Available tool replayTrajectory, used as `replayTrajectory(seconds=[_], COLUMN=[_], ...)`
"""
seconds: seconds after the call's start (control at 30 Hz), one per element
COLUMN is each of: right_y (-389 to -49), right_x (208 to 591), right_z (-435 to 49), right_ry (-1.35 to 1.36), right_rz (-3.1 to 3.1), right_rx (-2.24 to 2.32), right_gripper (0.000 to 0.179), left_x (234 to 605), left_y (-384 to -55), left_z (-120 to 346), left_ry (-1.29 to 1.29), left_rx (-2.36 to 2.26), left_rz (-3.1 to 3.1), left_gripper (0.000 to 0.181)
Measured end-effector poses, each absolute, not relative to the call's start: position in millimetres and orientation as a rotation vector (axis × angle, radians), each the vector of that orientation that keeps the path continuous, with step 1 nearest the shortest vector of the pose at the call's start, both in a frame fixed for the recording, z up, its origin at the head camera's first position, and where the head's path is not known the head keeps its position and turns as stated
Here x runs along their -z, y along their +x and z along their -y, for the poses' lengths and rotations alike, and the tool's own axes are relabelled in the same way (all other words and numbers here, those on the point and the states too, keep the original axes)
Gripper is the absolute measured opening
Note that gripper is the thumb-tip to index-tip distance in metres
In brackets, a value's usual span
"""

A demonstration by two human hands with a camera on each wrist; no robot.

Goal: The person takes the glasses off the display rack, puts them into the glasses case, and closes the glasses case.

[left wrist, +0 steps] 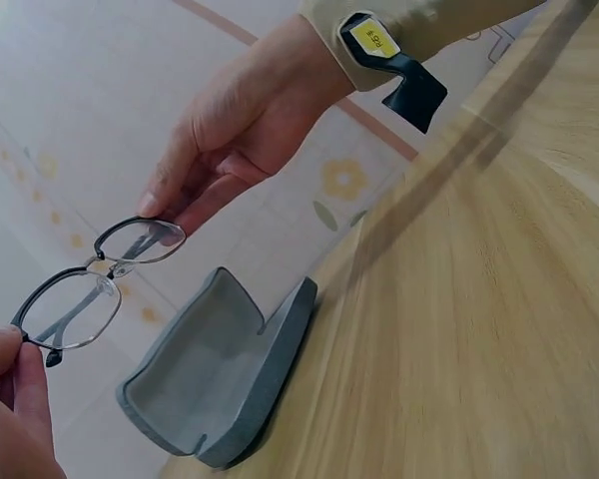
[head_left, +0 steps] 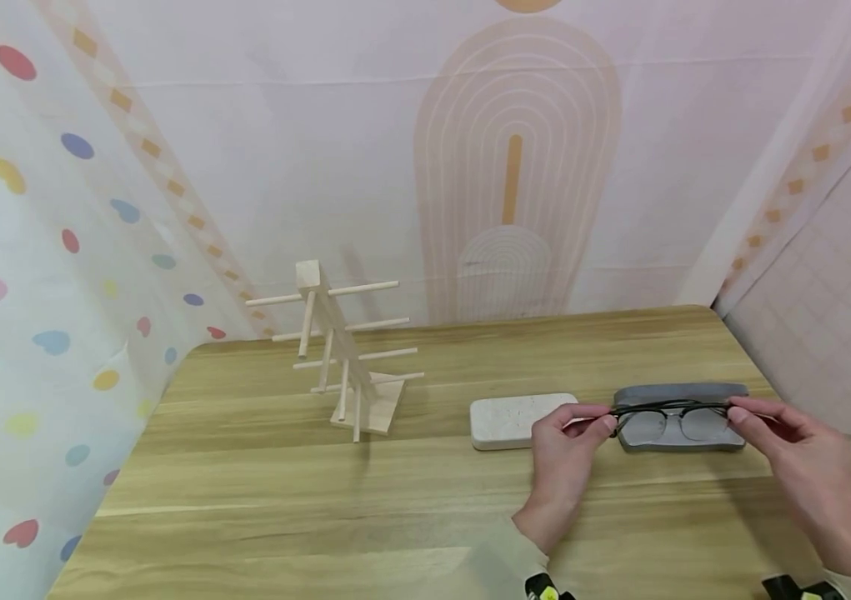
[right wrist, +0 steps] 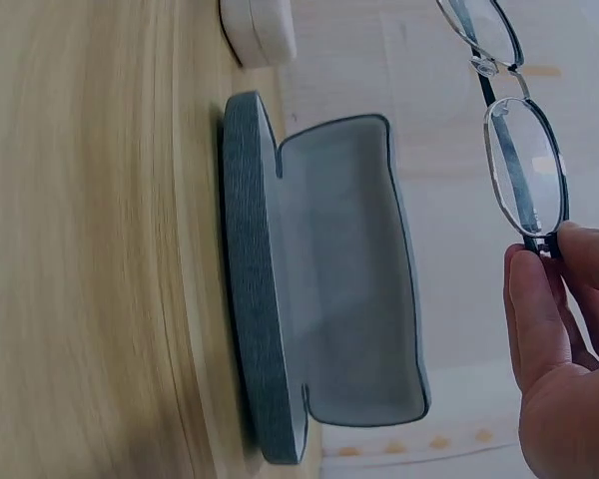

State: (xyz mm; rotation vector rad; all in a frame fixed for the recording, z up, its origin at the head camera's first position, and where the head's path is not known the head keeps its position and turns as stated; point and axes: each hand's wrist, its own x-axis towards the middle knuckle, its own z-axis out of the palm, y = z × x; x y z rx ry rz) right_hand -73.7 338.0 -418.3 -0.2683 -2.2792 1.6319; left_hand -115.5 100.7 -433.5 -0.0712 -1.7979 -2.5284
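A pair of eyeglasses [head_left: 663,407] with dark upper rims and thin metal lower rims is held up between both hands, its temples folded behind the lenses. My left hand [head_left: 566,467] pinches one end of the frame between thumb and fingers. At the opposite end, my right hand [head_left: 808,454] pinches the other corner near the hinge. An open grey glasses case [right wrist: 354,269] stands on the table below, its lid raised and its pale lining bare. In the head view the glasses overlap this case, while both wrist views show them above it.
A closed whitish glasses case [head_left: 511,421] lies left of the grey one, partly behind the left hand. Farther left stands a wooden rack [head_left: 331,321] with several pegs sticking out. The wooden table [head_left: 260,500] meets patterned curtains [head_left: 320,167] at the back.
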Motion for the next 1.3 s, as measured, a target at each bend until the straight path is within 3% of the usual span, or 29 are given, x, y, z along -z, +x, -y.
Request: replayTrajectory(seconds=[0.2, 0.67, 1.03, 1.3], right_y=[-75, -76, -88, -97], right_x=[423, 432, 440, 442], right_z=[-353, -377, -383, -389], right_ry=[-0.250, -0.420, -0.443, -0.405], right_rz=[2.225, 2.499, 2.617, 2.725], right_rx=[-1.730, -1.406, -1.374, -1.242], right_gripper=[0.018, 0.014, 0.038, 0.049], left_x=[440, 445, 452, 451], left_y=[-117, -115, -114, -114], left_z=[-119, -139, -139, -141], left_ry=[-0.050, -0.031, -0.006, -0.011], left_rx=[2.491, 2.529, 2.464, 2.474], left_rz=[1.815, 1.844, 1.958, 2.040], left_gripper=[0.008, 0.015, 0.015, 0.025])
